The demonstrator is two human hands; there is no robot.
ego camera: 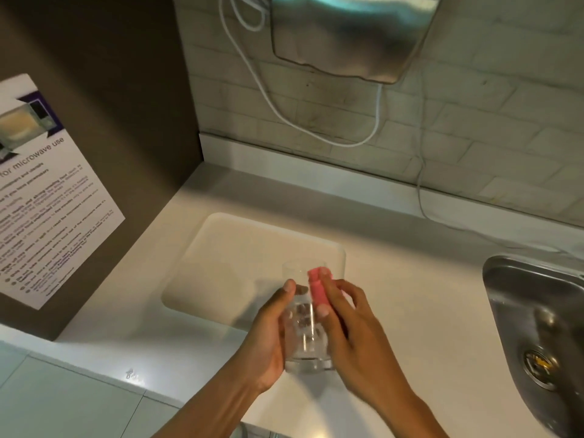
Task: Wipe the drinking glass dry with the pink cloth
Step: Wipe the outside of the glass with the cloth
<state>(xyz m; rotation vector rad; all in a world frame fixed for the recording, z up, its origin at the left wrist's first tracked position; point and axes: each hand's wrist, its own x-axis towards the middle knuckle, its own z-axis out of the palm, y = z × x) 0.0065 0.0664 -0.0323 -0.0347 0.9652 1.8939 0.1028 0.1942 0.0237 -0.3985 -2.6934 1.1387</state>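
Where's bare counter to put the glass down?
The white tray behind the glass is bare. Counter between the right hand and sink is free too. The back edge has a cable lying on it.

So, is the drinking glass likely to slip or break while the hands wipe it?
The drinking glass looks smooth and clear, so probably slippery if wet. The left hand alone grips it; the right hand presses the pink cloth on it. Over the hard counter, a drop would probably break it.
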